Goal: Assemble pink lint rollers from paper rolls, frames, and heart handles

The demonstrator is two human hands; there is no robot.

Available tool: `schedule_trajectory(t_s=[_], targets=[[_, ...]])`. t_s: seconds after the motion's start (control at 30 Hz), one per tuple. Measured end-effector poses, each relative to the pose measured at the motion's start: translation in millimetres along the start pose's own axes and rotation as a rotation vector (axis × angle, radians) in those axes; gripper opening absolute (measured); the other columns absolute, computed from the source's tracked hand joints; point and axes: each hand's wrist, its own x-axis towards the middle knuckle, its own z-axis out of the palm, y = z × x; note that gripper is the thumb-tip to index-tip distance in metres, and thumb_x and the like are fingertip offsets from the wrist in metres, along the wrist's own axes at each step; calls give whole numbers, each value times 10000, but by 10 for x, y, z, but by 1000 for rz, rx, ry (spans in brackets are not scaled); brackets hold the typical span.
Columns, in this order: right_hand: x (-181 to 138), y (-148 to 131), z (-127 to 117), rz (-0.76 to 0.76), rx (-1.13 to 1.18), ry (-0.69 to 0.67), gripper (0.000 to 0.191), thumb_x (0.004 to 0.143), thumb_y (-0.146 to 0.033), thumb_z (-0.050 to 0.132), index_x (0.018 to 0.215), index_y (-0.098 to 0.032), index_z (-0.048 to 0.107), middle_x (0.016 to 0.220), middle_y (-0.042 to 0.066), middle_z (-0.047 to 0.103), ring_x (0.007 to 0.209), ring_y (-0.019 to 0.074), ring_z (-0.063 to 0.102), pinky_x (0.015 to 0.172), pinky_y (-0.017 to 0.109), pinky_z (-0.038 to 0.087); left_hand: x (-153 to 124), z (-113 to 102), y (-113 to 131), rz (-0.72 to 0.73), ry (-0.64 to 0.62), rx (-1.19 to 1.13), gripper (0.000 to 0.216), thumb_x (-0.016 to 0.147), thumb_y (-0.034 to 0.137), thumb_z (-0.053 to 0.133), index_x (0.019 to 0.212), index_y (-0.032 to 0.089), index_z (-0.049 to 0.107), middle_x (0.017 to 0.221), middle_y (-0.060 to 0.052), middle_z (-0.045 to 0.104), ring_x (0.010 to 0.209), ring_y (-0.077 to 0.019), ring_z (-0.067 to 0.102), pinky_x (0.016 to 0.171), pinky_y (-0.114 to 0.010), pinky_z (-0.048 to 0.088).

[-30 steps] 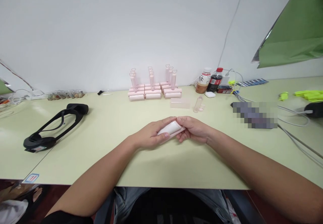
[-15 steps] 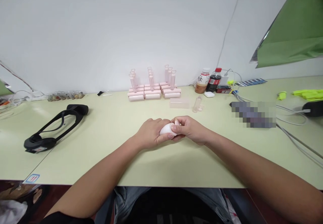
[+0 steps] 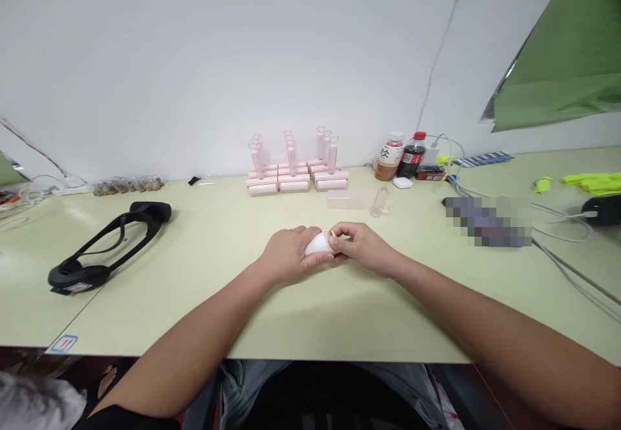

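A white lint roller roll (image 3: pixel 318 244) lies on its side in my left hand (image 3: pixel 290 253), the fingers wrapped round it. At the roll's right end, my right hand (image 3: pixel 357 246) pinches a small pale part (image 3: pixel 332 233) between thumb and fingers; its exact kind is mostly hidden. Beyond my hands lie a clear pinkish roller cover (image 3: pixel 345 200) and a translucent pink handle (image 3: pixel 379 202), with small pale pieces beside the handle. Several pink lint rollers (image 3: pixel 294 183) stand in rows by the wall, their heart-topped handles upright.
A brown drink bottle (image 3: pixel 389 157) and a cola bottle (image 3: pixel 411 156) stand at the back right, near a white case (image 3: pixel 402 183) and cables. A black headset strap (image 3: pixel 109 249) lies on the left. Small bagged items (image 3: pixel 129 185) sit at the back left.
My right hand has shifted its pinch at the roll's end, and more of the end rim shows. The roll has moved slightly left. My left hand keeps its hold.
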Motion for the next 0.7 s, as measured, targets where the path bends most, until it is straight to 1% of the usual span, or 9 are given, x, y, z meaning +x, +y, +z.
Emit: schedule_trajectory(t_s=[0.1, 0.17, 0.27, 0.37, 0.53, 0.7], targets=[[-16, 11, -3, -97, -66, -8, 364, 701, -443, 778, 884, -180, 605, 695, -9, 657, 674, 161, 648, 633, 268, 507, -6, 21, -17, 24, 24, 7, 560, 876, 703, 362, 1147, 274, 599, 920, -28, 669, 813, -207, 631, 648, -289, 398], [-33, 17, 8, -126, -98, -8, 367, 697, -397, 784, 942, -185, 612, 728, -5, 666, 700, 170, 653, 641, 271, 499, -11, 25, -23, 24, 34, 30, 561, 876, 699, 369, 1150, 270, 605, 892, -29, 662, 788, -202, 628, 635, -288, 395], [-44, 35, 34, -158, -159, 48, 326, 718, -375, 756, 963, -192, 639, 888, 27, 673, 753, 182, 664, 667, 289, 511, -13, 31, -28, 13, 44, 54, 533, 869, 681, 411, 1158, 279, 611, 870, -22, 656, 761, -195, 622, 612, -284, 386], [-39, 51, 56, -201, -224, 90, 272, 758, -379, 706, 956, -198, 665, 1028, 53, 645, 795, 181, 664, 697, 297, 527, -11, 47, -27, -11, 61, 70, 512, 862, 664, 445, 1151, 278, 617, 870, -19, 658, 751, -192, 622, 610, -283, 388], [-36, 40, 67, -247, -303, 118, 243, 783, -367, 669, 951, -191, 678, 1030, 63, 640, 794, 170, 640, 703, 288, 523, -9, 69, -12, -34, 89, 81, 538, 865, 673, 431, 1166, 268, 620, 897, -31, 667, 770, -200, 629, 632, -289, 407], [-54, 5, 71, -233, -321, 114, 246, 796, -386, 660, 951, -196, 677, 1036, 66, 641, 799, 177, 631, 708, 294, 513, -10, 60, 4, -36, 88, 27, 552, 866, 689, 405, 1132, 262, 632, 896, -36, 669, 782, -202, 629, 631, -287, 399]])
